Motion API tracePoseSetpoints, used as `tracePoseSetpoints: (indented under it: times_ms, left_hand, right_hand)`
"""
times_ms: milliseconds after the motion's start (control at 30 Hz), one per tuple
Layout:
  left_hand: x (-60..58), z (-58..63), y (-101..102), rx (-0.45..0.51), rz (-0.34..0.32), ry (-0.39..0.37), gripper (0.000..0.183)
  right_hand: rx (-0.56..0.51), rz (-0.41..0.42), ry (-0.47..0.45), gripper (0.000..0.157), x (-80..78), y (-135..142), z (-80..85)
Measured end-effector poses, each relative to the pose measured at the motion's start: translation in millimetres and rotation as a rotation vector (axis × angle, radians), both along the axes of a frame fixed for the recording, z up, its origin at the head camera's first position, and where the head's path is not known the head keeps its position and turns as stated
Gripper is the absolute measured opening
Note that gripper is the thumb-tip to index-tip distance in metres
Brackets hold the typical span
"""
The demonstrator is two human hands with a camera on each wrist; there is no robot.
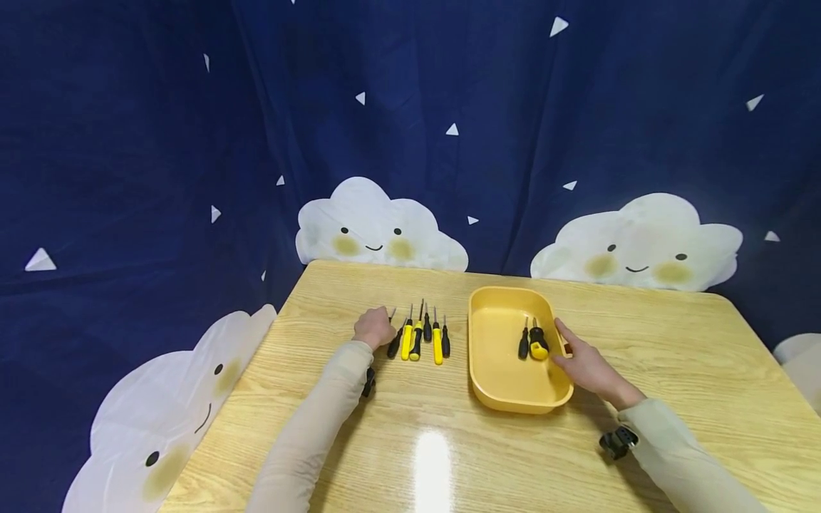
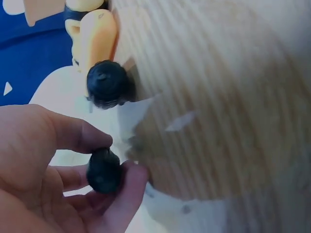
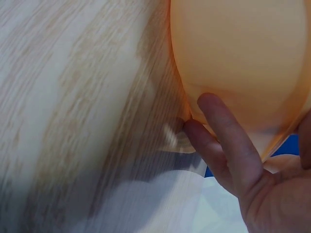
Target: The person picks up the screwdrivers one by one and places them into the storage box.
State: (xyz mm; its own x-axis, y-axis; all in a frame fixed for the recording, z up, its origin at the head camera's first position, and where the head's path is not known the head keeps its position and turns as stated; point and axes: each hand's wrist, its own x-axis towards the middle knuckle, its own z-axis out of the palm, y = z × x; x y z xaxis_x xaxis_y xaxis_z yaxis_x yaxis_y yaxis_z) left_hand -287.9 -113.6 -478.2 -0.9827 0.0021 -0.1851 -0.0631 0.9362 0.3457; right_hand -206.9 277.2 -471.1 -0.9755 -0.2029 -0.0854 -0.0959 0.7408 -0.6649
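My left hand pinches a screwdriver by its black handle between thumb and fingers, at the left end of a row; its shaft peeks past the hand in the head view. Beside it lie several screwdrivers, black-handled ones and yellow-handled ones. A yellow plastic bin stands to the right of the row. Inside are a small black screwdriver and a stubby black-and-yellow one. My right hand holds the bin's right side, thumb at the rim and fingers against the outer wall.
Everything stands on a light wooden table. A dark blue curtain with white clouds and triangles hangs behind the table and along its left side. Light glares off the tabletop near the front.
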Motion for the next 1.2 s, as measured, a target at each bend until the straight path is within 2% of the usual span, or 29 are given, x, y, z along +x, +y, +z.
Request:
tracePoseSetpoints:
  times_ms: [167, 300, 533, 800, 900, 1100, 1200]
  left_hand:
    - [0.6, 5.4, -3.3, 0.064, 0.002, 0.03, 0.034]
    - [0.7, 12.3, -2.7, 0.119, -0.002, 0.03, 0.034]
    - [1.3, 22.1, 3.8, 0.126, -0.022, 0.032, 0.023]
    - [0.6, 27.5, 12.1, 0.191, -0.025, 0.022, 0.043]
    - [1.6, 32.3, 17.4, 0.231, -0.034, 0.01, 0.04]
    - [3.7, 39.0, 31.5, 0.329, -0.068, -0.036, 0.019]
    - [4.3, 39.7, 38.4, 0.37, -0.081, -0.052, 0.021]
  right_hand:
    - [0.004, 0.003, 0.002, 0.074, -1.2, -0.4, -0.4]
    - [0.008, -0.003, -0.013, 0.074, -1.3, -0.4, 0.5]
    - [0.016, 0.008, -0.004, 0.074, 1.1, -1.8, 5.0]
    - [0.008, 0.009, 0.009, 0.073, 2.4, -3.6, 4.4]
    - [0.003, 0.013, 0.01, 0.073, 1.9, -3.2, 3.2]
    - [0.009, 0.005, 0.01, 0.073, 1.4, -2.6, 1.8]
    - [0.011, 0.003, 0.015, 0.073, 1.7, -2.9, 2.5]
